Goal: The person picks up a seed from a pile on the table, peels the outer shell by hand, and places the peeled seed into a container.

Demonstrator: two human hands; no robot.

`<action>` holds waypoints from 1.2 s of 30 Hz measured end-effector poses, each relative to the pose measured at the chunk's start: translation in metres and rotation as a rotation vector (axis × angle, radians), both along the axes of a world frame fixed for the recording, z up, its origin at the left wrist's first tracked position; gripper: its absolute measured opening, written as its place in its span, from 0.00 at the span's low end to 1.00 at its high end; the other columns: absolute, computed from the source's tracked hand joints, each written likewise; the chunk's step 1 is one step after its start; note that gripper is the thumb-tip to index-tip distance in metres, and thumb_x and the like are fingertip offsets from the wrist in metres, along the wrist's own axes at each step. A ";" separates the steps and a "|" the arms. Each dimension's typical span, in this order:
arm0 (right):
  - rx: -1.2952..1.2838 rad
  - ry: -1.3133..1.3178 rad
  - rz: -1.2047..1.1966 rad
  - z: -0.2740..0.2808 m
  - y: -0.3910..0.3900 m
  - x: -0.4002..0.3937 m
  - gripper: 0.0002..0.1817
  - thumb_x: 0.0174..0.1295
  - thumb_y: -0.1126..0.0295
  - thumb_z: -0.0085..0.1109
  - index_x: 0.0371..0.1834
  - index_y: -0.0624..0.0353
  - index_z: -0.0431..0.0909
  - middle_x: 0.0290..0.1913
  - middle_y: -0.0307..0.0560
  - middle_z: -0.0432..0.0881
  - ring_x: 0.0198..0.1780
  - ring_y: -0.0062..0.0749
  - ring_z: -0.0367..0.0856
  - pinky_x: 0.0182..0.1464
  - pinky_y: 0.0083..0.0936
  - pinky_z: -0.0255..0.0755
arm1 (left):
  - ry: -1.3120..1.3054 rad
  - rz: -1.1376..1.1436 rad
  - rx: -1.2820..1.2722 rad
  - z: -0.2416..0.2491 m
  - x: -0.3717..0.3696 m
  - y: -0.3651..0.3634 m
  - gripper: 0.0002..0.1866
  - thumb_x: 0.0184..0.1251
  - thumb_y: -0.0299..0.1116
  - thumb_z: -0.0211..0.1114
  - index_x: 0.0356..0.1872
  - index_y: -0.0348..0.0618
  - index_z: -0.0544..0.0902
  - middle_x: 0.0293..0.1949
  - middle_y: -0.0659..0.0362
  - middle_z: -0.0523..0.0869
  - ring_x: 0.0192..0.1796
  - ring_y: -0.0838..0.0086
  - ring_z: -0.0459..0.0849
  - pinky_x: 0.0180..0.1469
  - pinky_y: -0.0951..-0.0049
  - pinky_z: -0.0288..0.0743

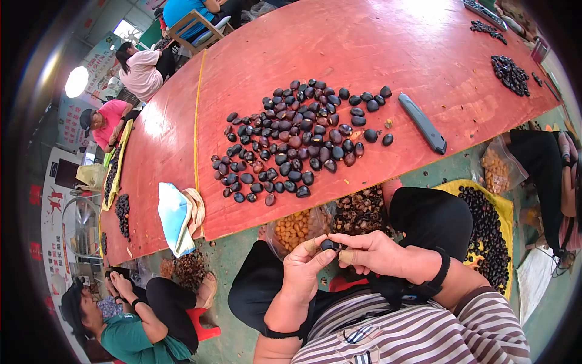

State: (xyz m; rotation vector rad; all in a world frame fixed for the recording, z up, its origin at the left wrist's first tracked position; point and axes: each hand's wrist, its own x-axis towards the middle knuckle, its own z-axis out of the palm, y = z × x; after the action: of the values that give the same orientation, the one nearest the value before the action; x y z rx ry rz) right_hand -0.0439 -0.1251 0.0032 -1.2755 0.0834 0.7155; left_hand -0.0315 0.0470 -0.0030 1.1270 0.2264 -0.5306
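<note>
Between the fingertips of my two hands is one dark, glossy nut (pixel 329 245), held above my lap. My left hand (pixel 303 264) pinches it from the left with thumb and forefinger. From the other side, the closed fingers of my right hand (pixel 374 253) press against it, and tan covers wrap some fingertips. Just beyond my hands, a clear bag holds peeled yellow-orange kernels (pixel 295 229). Beside that lies a heap of broken brown shells (pixel 361 212). A large spread of whole dark nuts (pixel 285 139) lies on the red table (pixel 339 48).
A grey utility knife (pixel 422 123) rests near the table's edge. A blue-white packet (pixel 174 215) and cloth sit left. At right, a yellow sack (pixel 504 212) carries more nuts, near another kernel bag (pixel 496 170). Several people sit around the table, one close on my left (pixel 136 321).
</note>
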 end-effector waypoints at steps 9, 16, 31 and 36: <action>-0.100 -0.209 -0.206 -0.018 0.019 -0.007 0.18 0.55 0.74 0.51 0.51 0.52 0.69 0.28 0.35 0.76 0.31 0.13 0.69 0.36 0.12 0.67 | 0.000 0.062 -0.040 -0.014 0.000 -0.003 0.12 0.48 0.16 0.59 0.36 0.37 0.74 0.35 0.58 0.78 0.36 0.78 0.77 0.41 0.81 0.72; -0.110 -0.216 -0.248 -0.033 0.020 -0.002 0.16 0.54 0.74 0.51 0.48 0.55 0.71 0.26 0.36 0.75 0.29 0.14 0.69 0.34 0.13 0.67 | -0.052 0.074 -0.010 -0.027 0.003 -0.007 0.11 0.48 0.17 0.59 0.35 0.37 0.73 0.35 0.58 0.77 0.37 0.79 0.76 0.42 0.81 0.71; -0.112 0.156 -0.176 -0.034 0.005 0.006 0.15 0.54 0.70 0.53 0.46 0.55 0.73 0.24 0.35 0.74 0.23 0.12 0.67 0.24 0.10 0.64 | 0.102 -0.090 -0.038 -0.046 0.008 -0.005 0.12 0.50 0.21 0.59 0.38 0.40 0.72 0.34 0.58 0.78 0.36 0.76 0.78 0.41 0.79 0.72; -0.169 -0.097 -0.237 -0.027 0.009 0.004 0.14 0.55 0.72 0.52 0.45 0.57 0.73 0.24 0.32 0.73 0.25 0.11 0.66 0.27 0.09 0.63 | 0.133 -0.023 -0.116 -0.043 0.009 -0.011 0.13 0.51 0.22 0.59 0.40 0.41 0.72 0.34 0.60 0.78 0.35 0.76 0.78 0.40 0.80 0.72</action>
State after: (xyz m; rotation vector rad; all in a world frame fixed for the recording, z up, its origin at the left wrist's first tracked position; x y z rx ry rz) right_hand -0.0396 -0.1164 -0.0234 -1.4318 0.2159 0.4498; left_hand -0.0229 0.0356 -0.0459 0.9839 0.2944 -0.6323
